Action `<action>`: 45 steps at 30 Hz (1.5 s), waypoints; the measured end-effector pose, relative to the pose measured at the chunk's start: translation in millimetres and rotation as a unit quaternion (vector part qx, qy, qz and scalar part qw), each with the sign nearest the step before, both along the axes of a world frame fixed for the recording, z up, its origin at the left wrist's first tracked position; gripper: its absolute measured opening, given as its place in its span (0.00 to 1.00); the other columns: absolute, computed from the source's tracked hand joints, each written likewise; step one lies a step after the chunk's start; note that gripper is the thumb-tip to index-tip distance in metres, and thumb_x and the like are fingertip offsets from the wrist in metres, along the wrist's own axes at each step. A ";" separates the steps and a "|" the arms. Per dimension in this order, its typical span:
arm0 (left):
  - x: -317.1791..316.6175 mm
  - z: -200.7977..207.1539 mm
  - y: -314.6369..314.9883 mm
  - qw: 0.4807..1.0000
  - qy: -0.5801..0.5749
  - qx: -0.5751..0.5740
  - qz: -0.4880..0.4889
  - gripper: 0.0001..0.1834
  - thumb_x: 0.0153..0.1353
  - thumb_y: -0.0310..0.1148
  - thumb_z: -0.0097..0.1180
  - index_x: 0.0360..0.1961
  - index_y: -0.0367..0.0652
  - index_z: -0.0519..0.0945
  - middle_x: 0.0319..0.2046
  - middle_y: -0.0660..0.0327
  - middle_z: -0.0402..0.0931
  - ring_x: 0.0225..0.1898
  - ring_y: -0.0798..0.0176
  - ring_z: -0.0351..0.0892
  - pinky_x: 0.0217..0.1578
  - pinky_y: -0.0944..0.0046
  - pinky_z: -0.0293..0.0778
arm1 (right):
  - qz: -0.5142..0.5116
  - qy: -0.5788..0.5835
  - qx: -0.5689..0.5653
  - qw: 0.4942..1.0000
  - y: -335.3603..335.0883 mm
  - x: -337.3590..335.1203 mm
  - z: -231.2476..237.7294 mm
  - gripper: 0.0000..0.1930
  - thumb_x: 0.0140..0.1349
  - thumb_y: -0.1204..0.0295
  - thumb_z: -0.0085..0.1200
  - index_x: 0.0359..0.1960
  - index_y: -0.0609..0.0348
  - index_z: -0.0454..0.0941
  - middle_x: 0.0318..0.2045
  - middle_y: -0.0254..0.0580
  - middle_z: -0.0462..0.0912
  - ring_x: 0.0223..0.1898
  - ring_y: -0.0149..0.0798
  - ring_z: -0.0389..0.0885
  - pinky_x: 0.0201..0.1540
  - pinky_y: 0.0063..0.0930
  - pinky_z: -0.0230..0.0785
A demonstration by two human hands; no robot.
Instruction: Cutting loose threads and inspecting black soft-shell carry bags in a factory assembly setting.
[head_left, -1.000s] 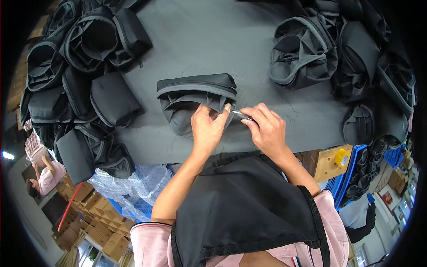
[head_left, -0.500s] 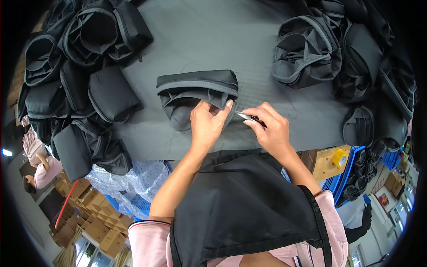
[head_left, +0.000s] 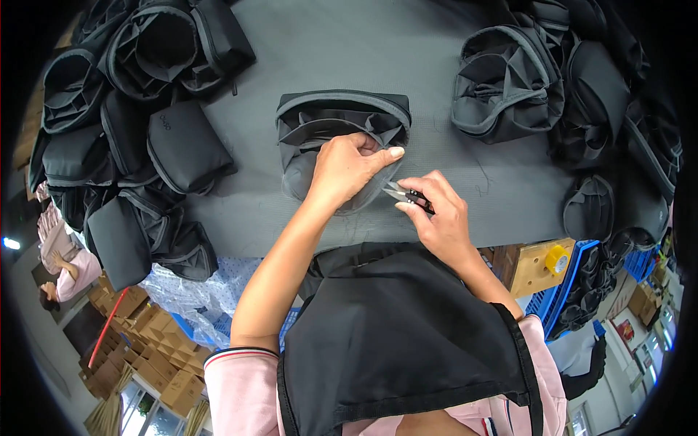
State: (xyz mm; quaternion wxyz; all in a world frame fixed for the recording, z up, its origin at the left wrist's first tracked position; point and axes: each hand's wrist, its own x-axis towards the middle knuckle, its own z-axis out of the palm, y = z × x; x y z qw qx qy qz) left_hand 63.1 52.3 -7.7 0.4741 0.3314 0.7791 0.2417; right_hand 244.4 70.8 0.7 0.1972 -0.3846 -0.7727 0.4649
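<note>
In the middle of the grey tabletop lies an unzipped black pouch (head_left: pixel 298 156), its inner pockets showing. My left hand (head_left: pixel 345 168) pinches the pouch's right edge between thumb and fingers, the fingers partly inside it. My right hand (head_left: pixel 442 214) is closed around small thread snips (head_left: pixel 414 198). The pale blades of the snips are parted and point left, close by the pouch's right rim below my left thumb. Whether a thread lies between the blades is too fine to tell.
Black pouches (head_left: pixel 190 149) are heaped along the left side of the table. More pouches (head_left: pixel 509 83) stand at the right, some open. Below the right edge are a yellow tape roll (head_left: pixel 557 260) and a blue crate (head_left: pixel 574 283). A person (head_left: pixel 69 272) is far left, near cardboard boxes.
The pouch has shifted up and right, and its mouth gapes wider. My left hand went with it. In my right hand the snips' blades are now spread more clearly.
</note>
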 end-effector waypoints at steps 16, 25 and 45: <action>-7.3 3.6 -7.5 0.991 -0.133 -0.008 0.003 0.26 0.51 0.46 0.61 0.40 0.31 0.79 0.31 0.52 0.79 0.36 0.61 0.79 0.40 0.65 0.73 | -0.037 0.092 -0.160 0.982 6.5 4.5 -17.3 0.12 0.49 0.78 0.60 0.37 0.59 0.75 0.30 0.36 0.73 0.27 0.31 0.75 0.29 0.23 0.66; 26.4 15.5 -52.4 0.945 0.188 0.215 -0.160 0.34 0.41 0.25 0.66 0.52 0.36 0.67 0.47 0.49 0.67 0.46 0.48 0.72 0.46 0.57 0.70 | -0.033 0.130 -0.112 0.985 12.0 -22.4 -53.6 0.13 0.47 0.85 0.54 0.36 0.61 0.77 0.26 0.33 0.68 0.25 0.28 0.66 0.27 0.22 0.61; 11.5 18.6 -51.0 0.982 -0.073 0.109 -0.135 0.08 0.47 0.30 0.66 0.28 0.39 0.81 0.26 0.61 0.73 0.28 0.65 0.72 0.31 0.70 0.68 | 0.288 -0.002 -0.233 0.929 81.7 -8.6 -22.5 0.07 0.52 0.72 0.59 0.28 0.64 0.79 0.24 0.34 0.75 0.24 0.28 0.73 0.27 0.26 0.66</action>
